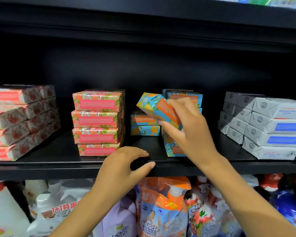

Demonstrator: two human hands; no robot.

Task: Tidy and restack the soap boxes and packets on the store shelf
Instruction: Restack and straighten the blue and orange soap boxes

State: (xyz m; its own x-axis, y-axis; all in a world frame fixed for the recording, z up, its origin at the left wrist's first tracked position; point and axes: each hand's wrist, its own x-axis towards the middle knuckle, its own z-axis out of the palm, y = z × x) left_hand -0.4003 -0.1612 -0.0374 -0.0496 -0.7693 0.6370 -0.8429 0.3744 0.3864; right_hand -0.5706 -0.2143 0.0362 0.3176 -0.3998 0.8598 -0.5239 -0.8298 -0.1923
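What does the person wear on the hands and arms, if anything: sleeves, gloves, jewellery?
Nothing is worn that shows. The left hand and the right hand have no gloves and no rings; the wrists carry no watch or bracelet, and no sleeve reaches into the picture.

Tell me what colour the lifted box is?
The soap box is blue with yellow fruit and an orange label; head view.

Frontal light: left hand (125, 165) and right hand (188, 129) evenly lit, no glare. Above hands, shelf recess (143, 65) near black. Dark shadow under left hand on shelf edge (58, 169). In right hand, blue soap box (154, 105) slightly soft. Below hands, bottles (46, 211) blurred. Far left of hands, pink soap stack (20, 122) smeared, lines bowed.
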